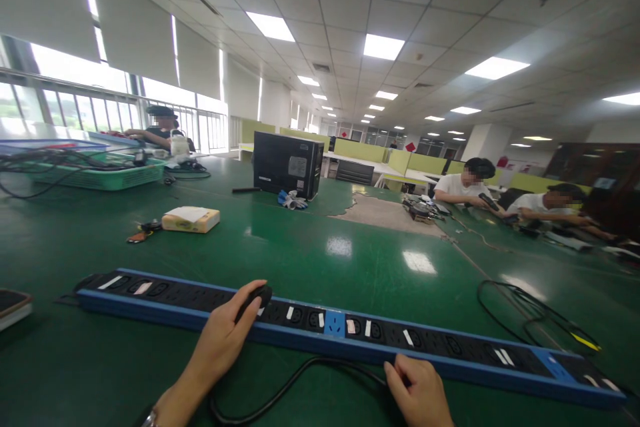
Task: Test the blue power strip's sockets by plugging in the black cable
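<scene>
A long blue and black power strip (380, 337) lies across the green table (300, 253) in front of me. My left hand (225, 340) is closed round a black plug (257, 297) that sits on one of the strip's sockets. From the plug a black cable (280, 390) loops back toward me. My right hand (420, 390) rests against the strip's near edge with its fingers curled; whether they grip anything is hidden.
A tissue box (191, 219), a black computer case (287, 165), a green basket with cables (100, 173) and a coiled black cable (535, 317) lie on the table. One person sits at the far left, two others at the right.
</scene>
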### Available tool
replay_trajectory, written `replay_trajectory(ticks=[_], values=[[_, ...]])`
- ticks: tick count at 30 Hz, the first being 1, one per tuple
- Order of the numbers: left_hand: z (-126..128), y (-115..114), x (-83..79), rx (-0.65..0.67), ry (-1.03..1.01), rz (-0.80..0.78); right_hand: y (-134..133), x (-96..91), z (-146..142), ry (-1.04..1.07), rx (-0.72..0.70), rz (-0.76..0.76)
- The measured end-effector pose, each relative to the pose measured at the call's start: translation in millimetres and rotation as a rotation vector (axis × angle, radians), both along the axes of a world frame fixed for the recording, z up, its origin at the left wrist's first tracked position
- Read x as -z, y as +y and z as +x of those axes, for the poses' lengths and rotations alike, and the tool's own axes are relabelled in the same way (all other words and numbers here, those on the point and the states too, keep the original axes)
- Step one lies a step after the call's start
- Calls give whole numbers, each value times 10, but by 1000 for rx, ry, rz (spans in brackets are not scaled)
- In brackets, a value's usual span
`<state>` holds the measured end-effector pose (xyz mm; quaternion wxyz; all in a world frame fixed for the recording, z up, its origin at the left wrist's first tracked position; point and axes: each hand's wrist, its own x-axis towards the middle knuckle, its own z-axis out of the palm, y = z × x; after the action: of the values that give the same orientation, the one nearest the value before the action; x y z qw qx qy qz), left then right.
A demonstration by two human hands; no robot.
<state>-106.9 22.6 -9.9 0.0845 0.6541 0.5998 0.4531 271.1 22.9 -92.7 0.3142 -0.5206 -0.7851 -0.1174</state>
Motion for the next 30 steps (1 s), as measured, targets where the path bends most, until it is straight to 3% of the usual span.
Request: replay_trajectory(ticks=[7,11,20,25,30], values=[[-12,-37,-62,-31,-34,-110,-98,-116,65,-4,-85,-174],[18,-19,-102,-25,60,-194,-118,-122,107,-16,-91,-270],[260,54,-355,-37,270,-368,-85,-113,73,11,-34,-321],[304,66,-396,-114,377,-446,-118,-160,45,39,-19,-310],[300,73,-435,-68,429,-480,-141,-175,38,60,-32,-315]])
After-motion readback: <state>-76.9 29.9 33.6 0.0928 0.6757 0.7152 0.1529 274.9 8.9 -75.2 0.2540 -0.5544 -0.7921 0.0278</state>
